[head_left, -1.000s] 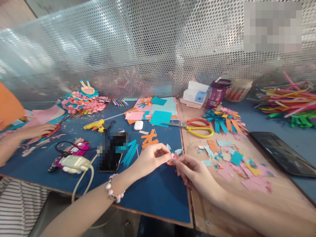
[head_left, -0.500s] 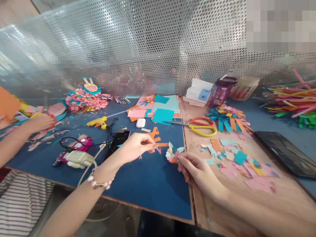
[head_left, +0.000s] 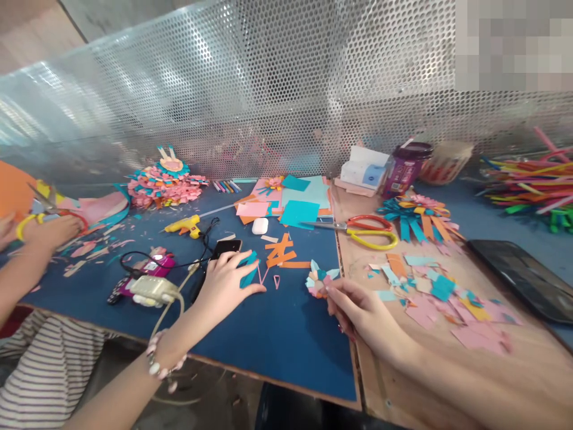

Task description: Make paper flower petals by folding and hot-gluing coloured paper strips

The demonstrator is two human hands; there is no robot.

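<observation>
We held our left hand (head_left: 226,280) palm down with its fingers spread, over a small fan of flat teal paper strips (head_left: 249,269) and the near part of a glossy black phone (head_left: 227,246); we could not tell whether the fingertips touched the paper. A bracelet (head_left: 162,363) of round pale beads circled that wrist. Our right hand (head_left: 358,307) pinched the edge of a small paper flower (head_left: 316,279) between thumb and forefinger, just above the matte blue part of the worktop (head_left: 286,352), near its seam with the bare wooden part. Its petals were pointed and layered in pale blue, pink and peach.

Between our hands lay a slim pink paper loop (head_left: 276,280), folded into a narrow triangle, with crisp-edged orange strips (head_left: 280,249) crossing one another behind it. Beyond these sat a smooth white case (head_left: 260,226) with rounded corners, a yellow plastic glue gun (head_left: 184,226) and overlapping flat sheets (head_left: 301,213) in teal, pink and pale blue. Metal-bladed scissors (head_left: 373,232) with red and yellow handles lay across the seam, near a bigger fringed paper flower (head_left: 415,216) of teal and orange strips. Angular paper scraps (head_left: 480,337) covered the wood to our right. A perforated metal screen (head_left: 286,89) rose behind it all.
</observation>
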